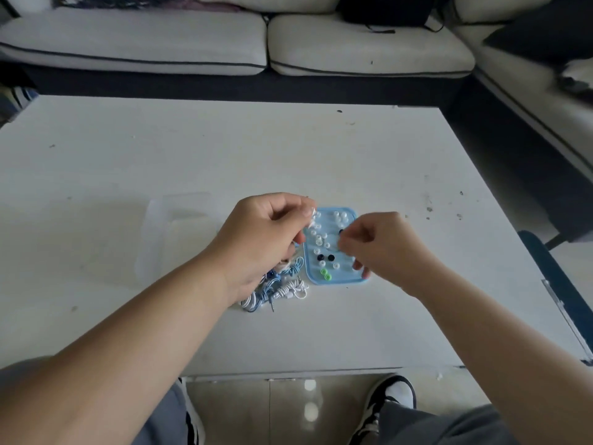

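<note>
The left hand [263, 239] pinched a small white earbud [312, 216] between thumb and forefinger, just over the far left corner of the blue tray [345, 277]. The fingers hid most of the earbud, so its shape was hard to make out. The right hand [378, 248] hung over the right side of the tray and covered part of it. Its fingers were curled and its fingertips close together, but I could not tell whether they held anything. White, black and green tips [321, 242] lay in the tray. A tangle of cables [282, 290] lay on the counter [224, 149] just beside the tray, partly under the left wrist. Further left, a clear bag [179, 220] was barely visible. Behind, the sofa [160, 43] was cut off at the top.
</note>
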### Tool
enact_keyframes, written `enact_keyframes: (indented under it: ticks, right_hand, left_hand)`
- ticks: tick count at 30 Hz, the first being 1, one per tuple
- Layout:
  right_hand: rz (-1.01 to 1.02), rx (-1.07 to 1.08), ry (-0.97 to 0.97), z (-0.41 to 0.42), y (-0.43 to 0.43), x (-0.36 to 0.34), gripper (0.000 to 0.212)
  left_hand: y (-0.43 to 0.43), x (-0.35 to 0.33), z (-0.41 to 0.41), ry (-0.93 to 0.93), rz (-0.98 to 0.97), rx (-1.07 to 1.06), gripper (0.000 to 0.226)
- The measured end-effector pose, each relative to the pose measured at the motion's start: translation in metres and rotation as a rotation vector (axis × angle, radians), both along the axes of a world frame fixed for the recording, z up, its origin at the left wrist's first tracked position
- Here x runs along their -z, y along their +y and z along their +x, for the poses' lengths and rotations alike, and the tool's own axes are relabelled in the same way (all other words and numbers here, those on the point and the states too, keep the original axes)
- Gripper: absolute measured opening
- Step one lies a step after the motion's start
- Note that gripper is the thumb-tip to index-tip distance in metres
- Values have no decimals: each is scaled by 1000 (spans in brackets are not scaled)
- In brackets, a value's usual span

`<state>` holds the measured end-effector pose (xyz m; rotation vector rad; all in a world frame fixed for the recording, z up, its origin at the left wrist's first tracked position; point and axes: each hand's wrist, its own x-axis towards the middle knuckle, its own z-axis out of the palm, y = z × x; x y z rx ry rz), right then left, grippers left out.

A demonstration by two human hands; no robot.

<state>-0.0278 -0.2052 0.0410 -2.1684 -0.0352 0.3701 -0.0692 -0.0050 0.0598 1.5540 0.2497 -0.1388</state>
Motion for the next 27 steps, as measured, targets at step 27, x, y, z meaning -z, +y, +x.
enact_keyframes:
  ticks: [27]
  right_hand:
    - [-398, -86, -39, 5, 15, 30, 15]
  left_hand:
    - [12, 6, 13, 93, 173, 67, 10]
